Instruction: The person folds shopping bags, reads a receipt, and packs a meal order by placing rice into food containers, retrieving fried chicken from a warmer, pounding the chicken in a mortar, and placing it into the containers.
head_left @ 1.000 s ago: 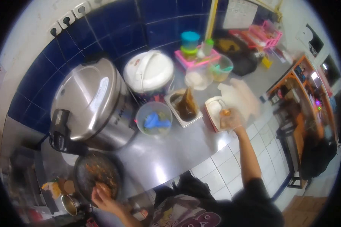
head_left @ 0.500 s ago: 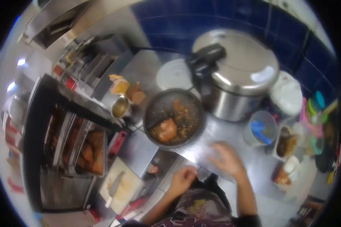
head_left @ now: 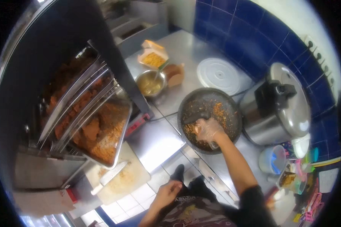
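Note:
My right hand [head_left: 210, 130], under what looks like clear plastic, reaches down into a dark round pan [head_left: 231, 104]. Its fingers are bent together next to a dark piece [head_left: 202, 115] in the pan; what they hold is hidden. Brown and orange crumbs [head_left: 219, 109] lie scattered over the pan's bottom. My left hand [head_left: 169, 192] hangs low in front of my apron, fingers curled in, with nothing visible in it. Behind the pan lies a white round lid [head_left: 219, 74].
A large steel cooker [head_left: 261, 117] stands right of the pan. At left, a dark cabinet holds food trays [head_left: 121, 132]. Below it are a cutting board [head_left: 136, 174] and knife [head_left: 111, 174]. A metal bowl [head_left: 163, 84] and an open carton [head_left: 151, 48] stand at the back.
The view has swung toward the left. My right hand has gone from over the counter edge into the pan. My left hand stays low, fingers curled.

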Demonstrator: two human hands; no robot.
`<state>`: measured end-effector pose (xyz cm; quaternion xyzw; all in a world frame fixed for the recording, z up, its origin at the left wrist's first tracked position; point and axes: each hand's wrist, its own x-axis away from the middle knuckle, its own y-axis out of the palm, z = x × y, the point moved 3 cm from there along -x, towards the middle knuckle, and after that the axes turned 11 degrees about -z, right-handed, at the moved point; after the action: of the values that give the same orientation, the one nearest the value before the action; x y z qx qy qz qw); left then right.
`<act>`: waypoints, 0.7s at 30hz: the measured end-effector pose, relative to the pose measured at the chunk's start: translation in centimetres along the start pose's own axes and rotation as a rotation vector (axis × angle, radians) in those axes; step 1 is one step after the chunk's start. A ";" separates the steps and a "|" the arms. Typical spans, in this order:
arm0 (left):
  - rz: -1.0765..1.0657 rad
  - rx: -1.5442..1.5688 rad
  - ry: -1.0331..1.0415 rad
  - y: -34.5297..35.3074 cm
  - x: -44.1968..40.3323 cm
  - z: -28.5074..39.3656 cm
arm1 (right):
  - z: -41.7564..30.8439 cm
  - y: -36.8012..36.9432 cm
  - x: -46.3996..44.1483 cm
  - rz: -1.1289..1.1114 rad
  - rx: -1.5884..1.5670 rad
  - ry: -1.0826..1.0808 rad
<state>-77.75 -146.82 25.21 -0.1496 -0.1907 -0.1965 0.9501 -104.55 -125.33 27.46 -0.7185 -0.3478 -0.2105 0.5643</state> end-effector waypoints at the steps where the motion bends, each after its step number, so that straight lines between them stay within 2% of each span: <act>1: -0.056 -0.041 -0.015 -0.5 -0.3 0.9 | -0.5 -0.2 0.3 0.061 -0.034 0.062; 2: -0.074 -0.041 -0.009 -0.6 -0.3 0.5 | -0.1 0.4 0.6 0.064 -0.041 0.080; 5: 0.628 0.568 0.040 -4.4 0.2 -1.6 | 1.1 2.0 -1.7 0.125 -0.087 0.079; 6: 0.848 0.668 0.124 -6.8 0.8 -2.1 | 0.7 1.5 -1.1 0.153 -0.080 0.048; 8: 1.143 0.966 0.261 -12.1 2.2 -2.9 | 0.5 1.5 0.0 0.172 -0.113 -0.015; 9: 1.245 1.065 0.330 -14.5 2.6 -2.5 | 1.6 2.6 -0.2 0.329 -0.123 -0.103; 10: 1.229 1.050 0.332 -17.1 2.6 -2.2 | 1.5 2.4 0.4 0.313 -0.258 -0.141; 11: 1.339 1.057 0.322 -18.7 2.2 -1.1 | 1.8 2.0 1.2 0.294 -0.394 -0.164; 12: 1.199 0.847 0.327 -20.1 2.1 -1.0 | 3.3 2.8 0.7 0.279 -0.382 -0.170; 14: 1.143 0.754 0.195 -20.6 0.7 -0.8 | 6.7 5.1 -0.8 0.154 -1.079 -0.337; 15: 1.123 0.753 0.190 -20.8 -0.3 0.2 | 7.6 5.3 -0.3 0.124 -1.160 -0.413; 16: 1.152 0.813 0.267 -20.4 -1.7 2.0 | 7.7 5.0 1.3 0.146 -1.175 -0.388; 17: 1.163 0.877 0.340 -19.6 -3.0 3.1 | 6.7 4.1 3.8 0.111 -1.400 -0.432; 18: 1.176 0.922 0.369 -20.2 -4.9 0.0 | 6.2 3.5 6.4 0.098 -1.630 -0.472; 20: 1.115 0.815 0.478 -21.7 -8.3 -0.5 | 6.2 3.1 11.2 0.220 -1.739 -0.408; 21: 1.034 0.789 0.465 -22.9 -9.7 -0.2 | 6.8 3.4 13.4 0.278 -1.824 -0.409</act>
<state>-95.76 -163.91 25.71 0.1815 0.0566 0.3389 0.9214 -93.72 -115.73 32.69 -0.9408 -0.0523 -0.2020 -0.2672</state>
